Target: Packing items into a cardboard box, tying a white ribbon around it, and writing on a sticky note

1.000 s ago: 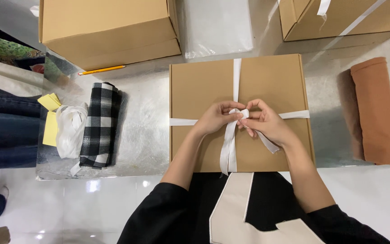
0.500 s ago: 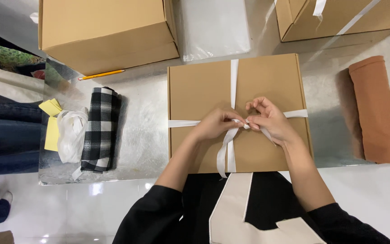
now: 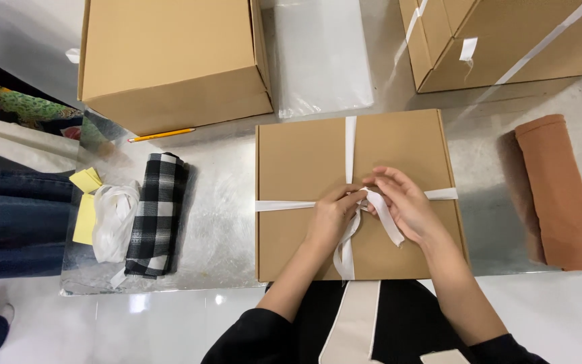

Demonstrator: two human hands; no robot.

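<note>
A flat brown cardboard box lies on the shiny metal table in front of me. A white ribbon crosses it lengthwise and sideways. My left hand pinches the ribbon at the crossing in the box's middle. My right hand holds a loose ribbon end that hangs down toward me. Both hands touch over the knot, which they partly hide.
A large cardboard box stands at the back left, another taped one at the back right. A clear plastic bag lies between them. A folded black-and-white checked cloth, white ribbon bundle, yellow notes, a pencil lie left; an orange cloth roll right.
My hands have shifted slightly on the knot, with the right hand pulling a ribbon end out to the side. The box has stayed in place.
</note>
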